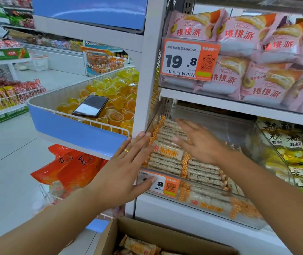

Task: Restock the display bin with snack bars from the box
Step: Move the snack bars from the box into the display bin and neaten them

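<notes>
A clear plastic display bin (239, 137) on the middle shelf holds several rice snack bars (167, 153) in orange-and-white wrappers. My left hand (126, 168) lies flat with straight fingers against the bin's front left corner, its thumb over the orange price tag (167, 185). My right hand (200, 142) reaches into the bin, fingers spread flat over the stacked bars. Neither hand holds anything. At the bottom edge, an open cardboard box (147, 234) holds more of the same bars (139, 246).
A phone (90, 105) lies on yellow jelly cups in the wire basket (69, 96) to the left. Pink pie packs (257, 57) fill the shelf above. Yellow snack bags (298, 155) sit in the neighbouring bin on the right. Orange bags (71, 168) lie lower left.
</notes>
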